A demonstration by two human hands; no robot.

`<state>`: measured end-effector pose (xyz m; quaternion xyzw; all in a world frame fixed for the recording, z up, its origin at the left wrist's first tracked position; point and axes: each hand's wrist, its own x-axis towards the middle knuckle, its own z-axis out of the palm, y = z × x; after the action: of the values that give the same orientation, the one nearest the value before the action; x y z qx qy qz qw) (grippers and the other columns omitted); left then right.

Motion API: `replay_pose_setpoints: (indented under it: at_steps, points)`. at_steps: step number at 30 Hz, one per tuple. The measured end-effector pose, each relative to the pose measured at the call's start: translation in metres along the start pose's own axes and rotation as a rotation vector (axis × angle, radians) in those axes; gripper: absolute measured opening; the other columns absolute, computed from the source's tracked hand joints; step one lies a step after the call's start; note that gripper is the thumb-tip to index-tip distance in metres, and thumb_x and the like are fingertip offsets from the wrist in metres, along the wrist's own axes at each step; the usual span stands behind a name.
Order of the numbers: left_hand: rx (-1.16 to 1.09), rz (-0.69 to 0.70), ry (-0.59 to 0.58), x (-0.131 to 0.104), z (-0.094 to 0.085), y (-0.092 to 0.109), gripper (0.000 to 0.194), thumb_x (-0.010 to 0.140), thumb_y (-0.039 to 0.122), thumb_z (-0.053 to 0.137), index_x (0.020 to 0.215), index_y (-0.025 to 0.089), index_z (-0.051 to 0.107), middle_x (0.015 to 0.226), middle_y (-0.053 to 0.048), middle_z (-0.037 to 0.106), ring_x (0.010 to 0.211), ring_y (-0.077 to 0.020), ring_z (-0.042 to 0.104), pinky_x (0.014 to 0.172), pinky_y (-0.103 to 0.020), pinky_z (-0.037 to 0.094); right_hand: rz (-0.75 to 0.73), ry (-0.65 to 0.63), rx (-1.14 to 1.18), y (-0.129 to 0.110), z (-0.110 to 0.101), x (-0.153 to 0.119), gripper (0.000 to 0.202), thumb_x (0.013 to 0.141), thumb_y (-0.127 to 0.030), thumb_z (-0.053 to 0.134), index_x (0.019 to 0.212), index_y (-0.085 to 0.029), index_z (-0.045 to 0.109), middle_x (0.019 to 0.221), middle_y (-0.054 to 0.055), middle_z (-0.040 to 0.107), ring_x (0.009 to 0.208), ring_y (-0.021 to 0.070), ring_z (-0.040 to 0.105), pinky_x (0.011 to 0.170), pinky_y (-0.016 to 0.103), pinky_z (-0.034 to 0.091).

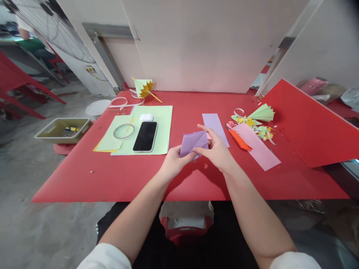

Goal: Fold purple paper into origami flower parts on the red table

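A folded piece of purple paper (193, 142) with visible creases is held above the red table, near its middle. My left hand (175, 161) grips its lower left side, thumb across the front. On the right side, my right hand (214, 151) pinches the paper with the thumb on its front face, while the index finger stretches up and away. A purple paper strip (215, 125) lies flat just behind my right hand. Farther right, an orange utility knife (239, 139) rests partly on a pink paper strip (259, 149).
On the left, a phone (145, 136), a white case (146, 117) and a tape roll (123, 131) lie on green sheets (165, 129). Paper scraps (263, 130) lie at right, beside a raised red board (311, 127). A bin (63, 130) stands left of the table (117, 183).
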<state>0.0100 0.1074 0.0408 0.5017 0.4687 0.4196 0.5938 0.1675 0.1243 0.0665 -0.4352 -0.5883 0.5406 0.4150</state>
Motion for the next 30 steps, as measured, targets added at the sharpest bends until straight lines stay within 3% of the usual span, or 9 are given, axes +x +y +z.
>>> replay_pose_setpoints:
  at_steps: [4, 12, 16, 22, 25, 28, 30]
  points:
    - [0.074, 0.026, -0.027, 0.000, -0.002, 0.002, 0.031, 0.074, 0.035, 0.064, 0.097, 0.014, 0.065, 0.091, -0.008, 0.069, 0.081, -0.0208, 0.064, 0.072, -0.031, 0.049, -0.016, 0.043, 0.051, 0.006, -0.003, 0.003, 0.079, 0.066, -0.017, 0.068, 0.135, -0.034, 0.033, 0.070, -0.005, 0.059, 0.065, 0.0130, 0.057, 0.067, 0.032, 0.052]
    - [0.199, 0.027, 0.000, -0.002, -0.005, 0.006, 0.024, 0.076, 0.038, 0.059, 0.085, 0.015, 0.061, 0.073, -0.003, 0.068, 0.066, -0.0165, 0.063, 0.061, -0.027, 0.047, -0.057, 0.216, 0.028, 0.006, -0.019, 0.008, 0.077, 0.063, -0.022, 0.072, 0.132, -0.031, 0.038, 0.074, -0.004, 0.060, 0.065, 0.0133, 0.057, 0.068, 0.033, 0.053]
    - [0.181, 0.079, 0.050, -0.004, -0.005, 0.009, 0.021, 0.075, 0.037, 0.061, 0.076, 0.016, 0.059, 0.070, -0.003, 0.068, 0.069, -0.0156, 0.065, 0.068, -0.027, 0.048, -0.083, 0.318, 0.005, 0.006, -0.030, 0.008, 0.078, 0.065, -0.025, 0.072, 0.133, -0.031, 0.035, 0.076, -0.003, 0.058, 0.065, 0.0131, 0.057, 0.068, 0.032, 0.054]
    - [0.242, 0.121, 0.175, -0.006, -0.012, 0.015, 0.018, 0.076, 0.035, 0.060, 0.072, 0.017, 0.061, 0.067, -0.002, 0.067, 0.067, -0.0150, 0.065, 0.068, -0.026, 0.049, -0.091, 0.390, 0.096, 0.004, -0.043, 0.010, 0.081, 0.062, -0.027, 0.073, 0.133, -0.033, 0.034, 0.085, -0.001, 0.060, 0.068, 0.0144, 0.059, 0.067, 0.034, 0.054]
    - [0.328, 0.191, 0.302, -0.020, -0.021, 0.025, 0.017, 0.078, 0.033, 0.058, 0.072, 0.018, 0.061, 0.068, -0.001, 0.068, 0.068, -0.0147, 0.065, 0.068, -0.024, 0.051, -0.124, 0.441, 0.154, 0.003, -0.046, 0.009, 0.084, 0.060, -0.025, 0.074, 0.133, -0.033, 0.033, 0.094, 0.000, 0.060, 0.075, 0.0150, 0.060, 0.069, 0.034, 0.055]
    - [0.631, 0.312, 0.436, -0.053, -0.018, 0.027, 0.017, 0.082, 0.033, 0.053, 0.077, 0.020, 0.063, 0.076, -0.002, 0.071, 0.076, -0.0164, 0.067, 0.066, -0.023, 0.051, -0.043, 0.404, 0.120, 0.012, -0.033, -0.001, 0.088, 0.061, -0.025, 0.073, 0.136, -0.032, 0.029, 0.091, 0.001, 0.060, 0.069, 0.0149, 0.060, 0.064, 0.034, 0.056]
    - [0.856, 0.507, 0.404, -0.078, -0.006, 0.017, 0.017, 0.084, 0.028, 0.050, 0.086, 0.021, 0.065, 0.086, -0.003, 0.072, 0.081, -0.0170, 0.067, 0.075, -0.027, 0.052, 0.051, 0.372, 0.083, 0.024, -0.015, -0.012, 0.088, 0.063, -0.026, 0.071, 0.138, -0.031, 0.026, 0.083, 0.001, 0.060, 0.065, 0.0156, 0.060, 0.057, 0.033, 0.057]
